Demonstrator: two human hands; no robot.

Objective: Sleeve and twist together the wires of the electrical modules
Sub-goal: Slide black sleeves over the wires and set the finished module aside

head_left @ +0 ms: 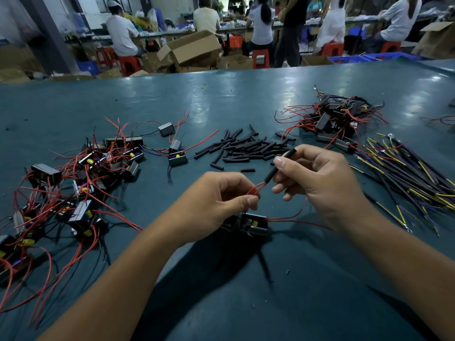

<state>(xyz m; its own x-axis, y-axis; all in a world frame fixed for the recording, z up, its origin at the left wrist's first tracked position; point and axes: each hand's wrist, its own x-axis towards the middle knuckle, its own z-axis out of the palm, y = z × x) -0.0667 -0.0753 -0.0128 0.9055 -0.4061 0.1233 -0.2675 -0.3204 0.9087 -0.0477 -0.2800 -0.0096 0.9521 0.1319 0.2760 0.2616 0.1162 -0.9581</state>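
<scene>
The fingers [279, 163] of the right hand [320, 178] are curled, thumb and forefinger pinching a black sleeve [279, 166] that slants up and to the right above the module. The left hand [216, 200] is curled too, its thumb and forefinger tips pressed together on a pair of red wires [256, 188], whose ends meet the lower mouth of the sleeve; whether they are already inside it cannot be told.

The module [254, 223], a small black box, sits on the green table [221, 99] directly under the left hand's fingertips, with a second black box touching its left side. More red wire runs from the module's right side under the right wrist.

Beyond the module, farther up the table, lies a loose heap of black sleeves [248, 147]. Left of the module spreads a tangle of other modules [93, 178] with red and black leads. To the module's upper right is a stacked pile of modules [334, 118], and right of the module lies a bundle of black, yellow and purple leads [413, 178].

Past the table's far edge, well beyond the module, people sit on red stools [128, 64] at benches, among open cardboard boxes [194, 48].
</scene>
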